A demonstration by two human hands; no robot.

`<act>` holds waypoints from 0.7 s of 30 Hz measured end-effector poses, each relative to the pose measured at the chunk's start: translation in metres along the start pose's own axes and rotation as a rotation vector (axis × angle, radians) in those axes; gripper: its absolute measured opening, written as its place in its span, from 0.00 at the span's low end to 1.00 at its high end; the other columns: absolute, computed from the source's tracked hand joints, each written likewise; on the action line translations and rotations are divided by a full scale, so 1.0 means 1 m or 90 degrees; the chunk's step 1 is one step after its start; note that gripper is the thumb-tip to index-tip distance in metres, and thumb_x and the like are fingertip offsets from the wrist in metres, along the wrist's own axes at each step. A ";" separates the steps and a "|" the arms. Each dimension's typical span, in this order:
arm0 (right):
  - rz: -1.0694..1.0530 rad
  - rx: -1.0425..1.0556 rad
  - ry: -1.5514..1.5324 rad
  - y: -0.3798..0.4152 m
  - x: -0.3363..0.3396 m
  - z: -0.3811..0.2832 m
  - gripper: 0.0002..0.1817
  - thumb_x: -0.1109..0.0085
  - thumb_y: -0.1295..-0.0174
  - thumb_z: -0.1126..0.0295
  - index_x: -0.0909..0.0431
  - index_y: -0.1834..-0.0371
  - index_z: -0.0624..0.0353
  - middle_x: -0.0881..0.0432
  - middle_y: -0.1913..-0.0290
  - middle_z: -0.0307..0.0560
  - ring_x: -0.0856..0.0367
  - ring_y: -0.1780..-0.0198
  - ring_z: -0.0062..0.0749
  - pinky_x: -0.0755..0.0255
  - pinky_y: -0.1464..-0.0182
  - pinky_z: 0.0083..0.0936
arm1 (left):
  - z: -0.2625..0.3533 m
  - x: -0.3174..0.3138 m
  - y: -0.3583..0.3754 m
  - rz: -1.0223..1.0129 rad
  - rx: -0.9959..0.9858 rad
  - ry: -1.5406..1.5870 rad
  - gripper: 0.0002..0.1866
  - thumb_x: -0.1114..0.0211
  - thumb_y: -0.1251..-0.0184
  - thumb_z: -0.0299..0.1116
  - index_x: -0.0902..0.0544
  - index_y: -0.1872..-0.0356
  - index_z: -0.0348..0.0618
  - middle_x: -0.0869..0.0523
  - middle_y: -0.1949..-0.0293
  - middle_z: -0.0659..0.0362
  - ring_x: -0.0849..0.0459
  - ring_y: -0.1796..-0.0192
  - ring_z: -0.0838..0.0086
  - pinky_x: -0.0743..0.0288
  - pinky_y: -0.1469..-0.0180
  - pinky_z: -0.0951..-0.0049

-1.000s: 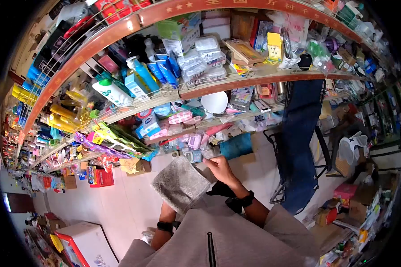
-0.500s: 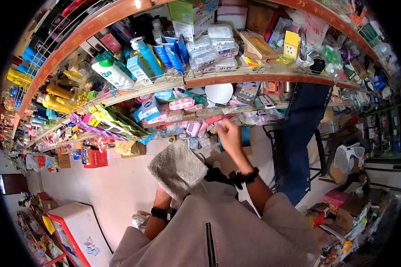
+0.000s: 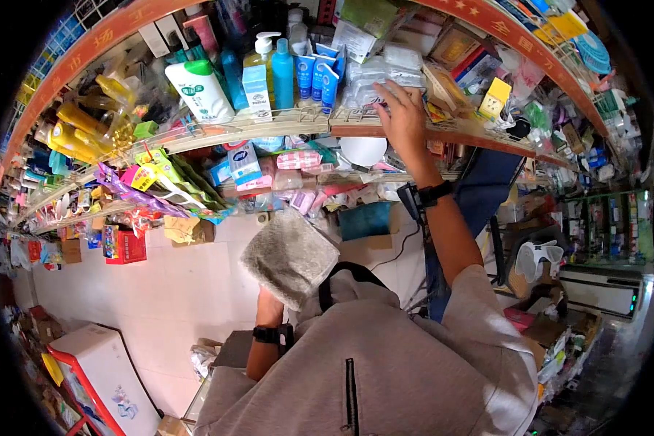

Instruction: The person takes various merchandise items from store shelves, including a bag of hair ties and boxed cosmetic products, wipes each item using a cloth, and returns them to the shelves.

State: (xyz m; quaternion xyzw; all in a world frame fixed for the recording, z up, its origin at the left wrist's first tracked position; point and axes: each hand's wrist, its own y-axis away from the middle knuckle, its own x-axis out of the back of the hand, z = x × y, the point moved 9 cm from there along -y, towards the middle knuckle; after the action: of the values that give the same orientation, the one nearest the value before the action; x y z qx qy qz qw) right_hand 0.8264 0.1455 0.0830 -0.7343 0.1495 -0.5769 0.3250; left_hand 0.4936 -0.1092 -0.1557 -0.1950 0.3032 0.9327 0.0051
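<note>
My left hand [image 3: 270,301] is low in front of my body, its fingers hidden under the folded grey cloth [image 3: 289,258] that it holds. Up at the shelf, my right hand [image 3: 405,125] reaches out with bent fingers apart. Its fingertips overlap the front of a stack of clear plastic packs [image 3: 367,76]. Left of these packs stand several blue tubes [image 3: 317,76], a blue bottle [image 3: 283,76] and a pump bottle [image 3: 262,54]. A wooden-framed box [image 3: 447,83] lies just right of my right hand.
A thin wire rail and wooden edge [image 3: 283,123] run along the shelf front. Below is another shelf with pink packs [image 3: 298,160]. A dark blue folding chair [image 3: 479,185] stands at right, a white chest freezer [image 3: 109,370] at lower left. Cartons [image 3: 189,230] sit on the floor.
My right hand has risen from below the lower shelf to the clear packs on the upper shelf. My left hand still holds the cloth. The view has shifted toward the shelf.
</note>
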 end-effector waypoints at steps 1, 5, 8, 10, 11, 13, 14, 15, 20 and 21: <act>0.005 -0.008 0.023 -0.004 -0.001 -0.001 0.26 0.28 0.49 0.71 0.19 0.43 0.53 0.23 0.41 0.47 0.29 0.46 0.47 0.32 0.41 0.37 | 0.011 -0.001 0.001 0.024 -0.025 -0.128 0.24 0.43 0.24 0.36 0.33 0.34 0.33 0.23 0.41 0.55 0.24 0.42 0.70 0.27 0.43 0.68; 0.042 -0.013 0.051 -0.009 -0.011 -0.005 0.25 0.25 0.53 0.69 0.16 0.47 0.52 0.23 0.44 0.44 0.29 0.49 0.45 0.32 0.44 0.37 | 0.001 0.017 -0.011 0.015 -0.036 -0.094 0.25 0.40 0.26 0.36 0.32 0.35 0.34 0.22 0.41 0.55 0.23 0.43 0.71 0.25 0.44 0.69; 0.051 -0.026 0.048 -0.005 -0.015 -0.004 0.27 0.25 0.53 0.68 0.18 0.45 0.53 0.25 0.42 0.46 0.29 0.49 0.47 0.32 0.43 0.39 | 0.023 0.008 -0.023 -0.006 -0.083 -0.283 0.25 0.40 0.26 0.36 0.32 0.35 0.34 0.23 0.41 0.55 0.23 0.43 0.71 0.25 0.44 0.69; 0.074 -0.013 0.051 -0.005 -0.003 -0.011 0.30 0.25 0.52 0.68 0.20 0.41 0.53 0.26 0.43 0.49 0.28 0.47 0.49 0.33 0.42 0.42 | 0.030 0.000 -0.032 -0.012 -0.090 -0.281 0.25 0.40 0.26 0.36 0.32 0.35 0.34 0.23 0.41 0.55 0.23 0.43 0.71 0.25 0.43 0.69; 0.106 -0.003 0.025 -0.003 0.005 -0.015 0.29 0.27 0.49 0.69 0.22 0.40 0.54 0.26 0.44 0.51 0.28 0.46 0.50 0.33 0.42 0.43 | 0.033 -0.003 -0.035 -0.015 -0.096 -0.278 0.25 0.40 0.26 0.36 0.32 0.35 0.34 0.23 0.41 0.55 0.23 0.43 0.71 0.25 0.43 0.69; 0.102 -0.024 -0.031 0.007 0.011 -0.020 0.27 0.29 0.48 0.70 0.22 0.41 0.54 0.26 0.45 0.51 0.28 0.46 0.50 0.33 0.43 0.42 | 0.037 -0.011 -0.040 -0.019 -0.101 -0.276 0.25 0.40 0.26 0.36 0.32 0.35 0.34 0.23 0.41 0.55 0.23 0.43 0.70 0.25 0.43 0.69; 0.101 -0.037 -0.079 0.016 0.014 -0.022 0.25 0.30 0.47 0.72 0.21 0.43 0.54 0.26 0.45 0.50 0.28 0.47 0.50 0.32 0.44 0.42 | 0.038 -0.015 -0.042 -0.020 -0.102 -0.276 0.25 0.40 0.26 0.36 0.32 0.35 0.34 0.23 0.41 0.55 0.23 0.43 0.70 0.25 0.43 0.69; 0.098 -0.019 -0.109 0.027 0.016 -0.031 0.21 0.32 0.46 0.73 0.21 0.46 0.55 0.26 0.48 0.50 0.27 0.47 0.49 0.30 0.46 0.41 | 0.037 -0.017 -0.042 -0.022 -0.097 -0.278 0.25 0.40 0.26 0.36 0.32 0.35 0.34 0.23 0.41 0.55 0.23 0.43 0.70 0.25 0.43 0.69; -0.056 0.057 -0.329 0.120 -0.030 -0.067 0.15 0.35 0.46 0.73 0.21 0.54 0.59 0.24 0.57 0.50 0.23 0.57 0.43 0.27 0.55 0.38 | 0.027 -0.038 -0.050 -0.070 -0.061 -0.328 0.25 0.40 0.26 0.36 0.32 0.35 0.34 0.23 0.41 0.54 0.23 0.43 0.70 0.26 0.43 0.69; -0.026 0.075 -0.358 0.135 -0.025 -0.074 0.15 0.35 0.46 0.72 0.22 0.55 0.60 0.25 0.59 0.48 0.24 0.57 0.43 0.27 0.56 0.38 | 0.026 -0.042 -0.052 -0.080 -0.052 -0.344 0.25 0.40 0.26 0.36 0.32 0.35 0.34 0.23 0.40 0.54 0.23 0.43 0.70 0.26 0.43 0.69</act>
State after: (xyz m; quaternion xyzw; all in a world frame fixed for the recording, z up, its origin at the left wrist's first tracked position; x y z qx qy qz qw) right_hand 0.7703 0.0374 -0.0141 -0.8480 0.0050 -0.3648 0.3845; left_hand 0.5296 -0.0474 -0.1508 0.0422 0.2400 0.9603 0.1359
